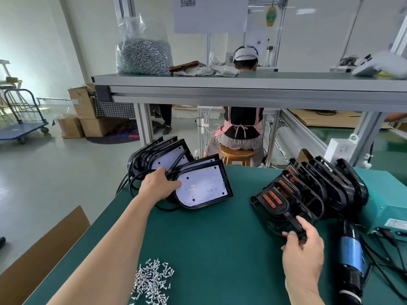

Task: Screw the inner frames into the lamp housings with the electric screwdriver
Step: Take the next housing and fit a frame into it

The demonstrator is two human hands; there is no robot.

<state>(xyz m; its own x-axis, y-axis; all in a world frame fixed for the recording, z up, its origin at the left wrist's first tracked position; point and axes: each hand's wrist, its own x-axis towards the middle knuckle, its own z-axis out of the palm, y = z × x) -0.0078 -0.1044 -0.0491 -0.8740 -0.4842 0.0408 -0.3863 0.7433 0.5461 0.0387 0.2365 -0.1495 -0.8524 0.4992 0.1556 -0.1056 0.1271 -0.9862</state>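
seemingly at the pick-up stage, one part per hand, no screw driven yet. on the left, lift with the left grip (160,183) as placed now, fingers curled over the rounded end of the nearest lamp housing (204,186), thumb tucked under its rim. draw that housing clear of the leaning stack of housings (158,155) behind it at the far table edge. mind the black cable (131,186) looped just beside the wrist, likely to snag and drag a neighbour along. lay the housing flat, white board up, on the bare green table (220,238) in the middle, short of the screw pile (152,280) at the near edge, to avoid rocking on a stray screw. further right, take the front inner frame (275,201) with the right grip (304,249), now pinching its black end tab between thumb and fingertips. pull along the tab, not sideways, to avoid toppling the row of inner frames (330,183) leaning together behind it. seat the frame squarely within the housing rim and check the holes for alignment before letting go. only then free the right grip for the electric screwdriver (350,258), lying untouched at the far right edge, just beside the teal box (385,205). pick one screw at a time from the pile, steady the housing with the left grip pressed flat on its rim, start each screw upright, press straight down, stop at first snugness; probably plastic bosses, easy to strip
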